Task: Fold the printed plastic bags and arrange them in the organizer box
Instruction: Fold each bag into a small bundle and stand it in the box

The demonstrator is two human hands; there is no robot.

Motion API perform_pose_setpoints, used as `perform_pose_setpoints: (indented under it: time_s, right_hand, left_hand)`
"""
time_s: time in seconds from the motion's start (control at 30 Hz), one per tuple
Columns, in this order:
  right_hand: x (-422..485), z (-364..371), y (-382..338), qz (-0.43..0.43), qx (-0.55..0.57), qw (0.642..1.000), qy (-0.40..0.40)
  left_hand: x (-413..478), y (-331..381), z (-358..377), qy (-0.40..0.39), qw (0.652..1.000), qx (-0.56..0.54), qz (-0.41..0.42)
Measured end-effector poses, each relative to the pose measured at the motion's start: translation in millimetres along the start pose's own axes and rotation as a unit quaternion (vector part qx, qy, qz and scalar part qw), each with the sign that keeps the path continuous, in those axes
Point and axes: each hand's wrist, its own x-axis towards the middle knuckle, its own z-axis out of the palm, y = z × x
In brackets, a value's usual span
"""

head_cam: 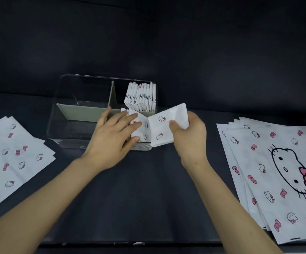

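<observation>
A clear organizer box point(66, 132) with grey dividers stands on the dark bench point(148, 189); every place below is given from it.

In its far right compartment a row of folded bags point(143, 97) stands on edge, packed side by side with their long axes upright. In its near right compartment lie more folded bags point(139, 129). The left hand point(110, 140) rests on them, its fingers point(130, 118) straight and spread, lying flat against the plastic and gripping nothing.

At the box's near right corner, partly over its right wall, the right hand point(190, 138) pinches a folded bag point(164, 125) between thumb and curled fingers at the bag's right edge. This packet is close to square, so its long axis cannot be told. It is held tilted, its top edge rising away toward the right. Its left edge meets the bags under the left hand.

Well to the left of the box a fanned stack of flat bags point(11, 158) lies on the bench. Well to its right lies a second fanned stack point(276, 171), long axes running from near to far.
</observation>
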Motion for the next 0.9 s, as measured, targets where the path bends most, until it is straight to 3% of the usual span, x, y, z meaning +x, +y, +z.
perform_pose_setpoints:
  time_s: [0.13,0.23,0.33,0.47,0.53,0.63,0.8,0.9]
  right_hand:
    - [8,30,-15,-0.091,-0.160,0.983,-0.005]
    - [12,48,-15,-0.149,-0.324,0.934,-0.030]
    - [12,63,-7,-0.154,-0.409,0.898,-0.058]
    - [4,68,1,-0.123,-0.356,0.921,-0.102]
    - [-3,65,8,-0.149,-0.330,0.929,-0.073]
    - [-8,66,21,-0.215,-0.364,0.906,0.002]
    - [-5,75,30,-0.209,-0.422,0.882,0.008]
    - [-15,62,28,-0.220,-0.396,0.891,0.032]
  left_hand:
    - [-2,-5,1,0.002,1.000,-0.017,-0.019]
    - [-2,-8,3,0.011,0.999,-0.027,-0.017]
    - [-2,-8,5,0.024,0.999,-0.038,-0.017]
    - [-5,-7,7,0.040,0.996,-0.068,-0.037]
    - [-8,-8,8,0.035,0.996,-0.075,-0.045]
    - [-10,-7,11,0.034,0.994,-0.085,-0.053]
    - [-18,-5,7,0.051,0.991,-0.109,-0.060]
    - [-42,-14,-6,0.108,0.983,-0.103,-0.108]
